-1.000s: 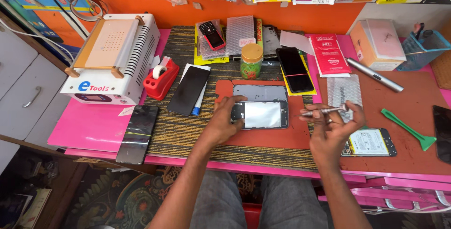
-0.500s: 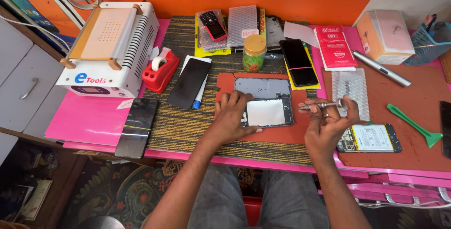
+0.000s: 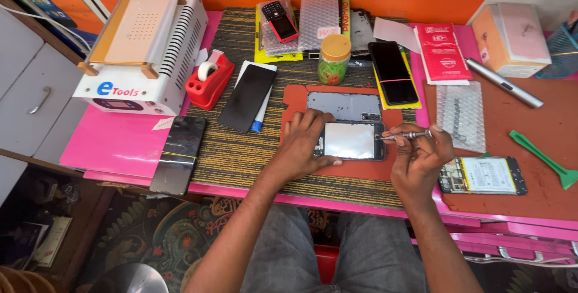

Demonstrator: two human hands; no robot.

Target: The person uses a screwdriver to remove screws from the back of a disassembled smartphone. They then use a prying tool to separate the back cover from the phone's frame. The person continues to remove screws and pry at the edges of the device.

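My left hand presses down on the left end of an opened phone that lies on a red-orange mat. My right hand grips a small metal screwdriver, held level with its tip at the phone's right edge. A grey phone back panel lies just beyond the phone on the same mat.
A white heating machine stands at the back left, a red tape dispenser beside it. Dark screens, a jar, a black phone, bubble-wrap bags, an open phone, a green pry tool and a metal pen-shaped tool lie around.
My right hand has moved left, bringing the screwdriver tip to the phone's right edge. My left hand stays on the phone.
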